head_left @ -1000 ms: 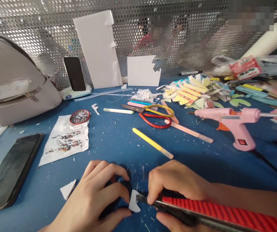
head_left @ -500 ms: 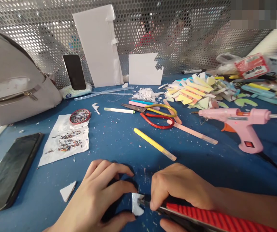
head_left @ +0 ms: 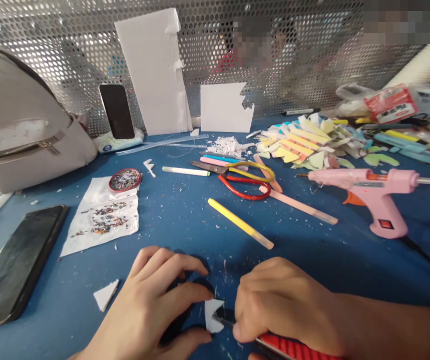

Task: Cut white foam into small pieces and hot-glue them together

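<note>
My left hand (head_left: 154, 295) rests on the blue table, its thumb and index finger at the left edges of a small white foam-board piece (head_left: 210, 320), steadying it. The piece has a notch cut into its right side. My right hand (head_left: 278, 300) is wrapped round a utility knife (head_left: 290, 346) with a red ridged handle; its blade tip touches the notch. Part of the knife's handle is hidden under the hand. To the left of my left hand lies a white foam-board scrap (head_left: 105, 295). Ahead lies a yellow marker (head_left: 237, 222).
Scissors (head_left: 245, 182) and more markers lie mid-table. A pink glue gun (head_left: 372, 187) is at right, before a heap of paper scraps (head_left: 308, 140). At left are a phone (head_left: 15, 270), a beaded sheet (head_left: 102, 235) and a bag (head_left: 23, 125). White boards (head_left: 154, 75) lean on a perforated panel.
The knife has tilted lower, with less of its red handle in view, and its blade has moved slightly down along the notch. My right hand has rolled over it. My left hand stays put.
</note>
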### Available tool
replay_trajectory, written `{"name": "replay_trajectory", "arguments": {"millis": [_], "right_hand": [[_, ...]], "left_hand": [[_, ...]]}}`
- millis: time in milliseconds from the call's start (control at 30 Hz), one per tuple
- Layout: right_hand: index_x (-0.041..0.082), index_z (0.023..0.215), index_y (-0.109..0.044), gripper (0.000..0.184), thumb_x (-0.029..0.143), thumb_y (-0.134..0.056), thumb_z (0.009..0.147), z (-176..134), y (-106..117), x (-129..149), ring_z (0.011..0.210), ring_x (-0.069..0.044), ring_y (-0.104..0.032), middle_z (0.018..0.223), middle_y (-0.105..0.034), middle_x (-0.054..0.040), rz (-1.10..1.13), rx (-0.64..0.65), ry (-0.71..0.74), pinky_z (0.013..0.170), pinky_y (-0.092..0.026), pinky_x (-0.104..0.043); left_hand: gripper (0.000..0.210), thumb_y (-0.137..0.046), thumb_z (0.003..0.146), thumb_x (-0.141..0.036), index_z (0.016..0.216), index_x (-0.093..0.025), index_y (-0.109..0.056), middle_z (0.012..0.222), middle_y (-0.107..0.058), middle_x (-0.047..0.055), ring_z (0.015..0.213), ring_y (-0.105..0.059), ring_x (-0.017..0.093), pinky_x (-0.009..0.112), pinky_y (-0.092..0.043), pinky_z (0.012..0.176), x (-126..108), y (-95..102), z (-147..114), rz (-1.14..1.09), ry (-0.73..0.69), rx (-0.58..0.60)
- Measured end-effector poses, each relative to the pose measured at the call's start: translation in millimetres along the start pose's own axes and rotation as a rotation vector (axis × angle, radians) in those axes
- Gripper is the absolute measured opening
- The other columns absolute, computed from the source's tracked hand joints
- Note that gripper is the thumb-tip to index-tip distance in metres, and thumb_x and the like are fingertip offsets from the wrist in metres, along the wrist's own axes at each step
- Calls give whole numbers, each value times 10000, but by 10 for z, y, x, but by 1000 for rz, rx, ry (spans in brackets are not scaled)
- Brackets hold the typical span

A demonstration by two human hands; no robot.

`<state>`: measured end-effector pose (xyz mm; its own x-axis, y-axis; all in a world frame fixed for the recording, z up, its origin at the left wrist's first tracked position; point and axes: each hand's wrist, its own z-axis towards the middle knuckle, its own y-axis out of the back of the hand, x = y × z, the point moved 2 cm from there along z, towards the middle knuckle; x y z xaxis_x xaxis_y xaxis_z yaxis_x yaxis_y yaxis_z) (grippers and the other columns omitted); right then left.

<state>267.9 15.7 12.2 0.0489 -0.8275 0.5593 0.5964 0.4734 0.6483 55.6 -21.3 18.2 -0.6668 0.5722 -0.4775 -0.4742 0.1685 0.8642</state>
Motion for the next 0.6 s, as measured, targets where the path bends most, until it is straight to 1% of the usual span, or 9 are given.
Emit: {"name": "replay_trajectory", "arguments": {"millis": [100, 267, 333, 400, 500, 600], "right_hand": [[148, 980, -522, 105, 175, -538, 880, -17, 6, 9, 642, -109, -601, 760, -634, -9, -11, 34, 24, 602, -424, -235], [167, 948, -512, 58, 198, -541, 909, -33, -13, 10, 578, -100, -543, 710, -598, 19, -71, -4, 29, 557, -384, -241], [172, 921, -507, 59, 193, -559, 900, -36, -19, 16, 558, -97, -526, 696, -587, 27, -94, 6, 34, 556, -382, -244], [176, 909, -504, 99, 183, -597, 877, -38, -18, 42, 560, -97, -528, 693, -586, 32, -122, 42, 46, 564, -389, -244], [169, 905, -525, 118, 159, -633, 857, -43, -12, 92, 612, -106, -559, 730, -614, 21, -184, 110, -15, 630, -417, -253], [166, 888, -554, 35, 164, -584, 904, -51, -17, 136, 600, -109, -538, 726, -619, 21, -199, 144, -63, 662, -419, -267]], "left_hand": [[246, -757, 805, -313, 1027, -282, -654, 1161, -647, 10, 968, -574, 191, 346, -400, 887, 10, -13, -5, -11, 2, -17], [172, -706, 841, -410, 976, -308, -681, 1108, -682, -28, 932, -598, 165, 328, -402, 871, 34, -34, -10, -96, 27, -110], [174, -708, 838, -420, 971, -309, -684, 1110, -685, -37, 937, -601, 161, 330, -396, 876, 36, -45, -10, -101, 34, -116], [174, -711, 837, -419, 971, -311, -684, 1111, -687, -45, 934, -604, 155, 328, -391, 879, 35, -57, -10, -95, 35, -119], [175, -712, 837, -427, 968, -315, -686, 1100, -693, -58, 924, -605, 144, 314, -388, 876, 33, -59, -7, -83, 38, -137], [219, -725, 819, -460, 978, -315, -687, 1093, -701, -62, 919, -609, 141, 301, -390, 871, 25, -21, -10, -68, 27, -161]]}}
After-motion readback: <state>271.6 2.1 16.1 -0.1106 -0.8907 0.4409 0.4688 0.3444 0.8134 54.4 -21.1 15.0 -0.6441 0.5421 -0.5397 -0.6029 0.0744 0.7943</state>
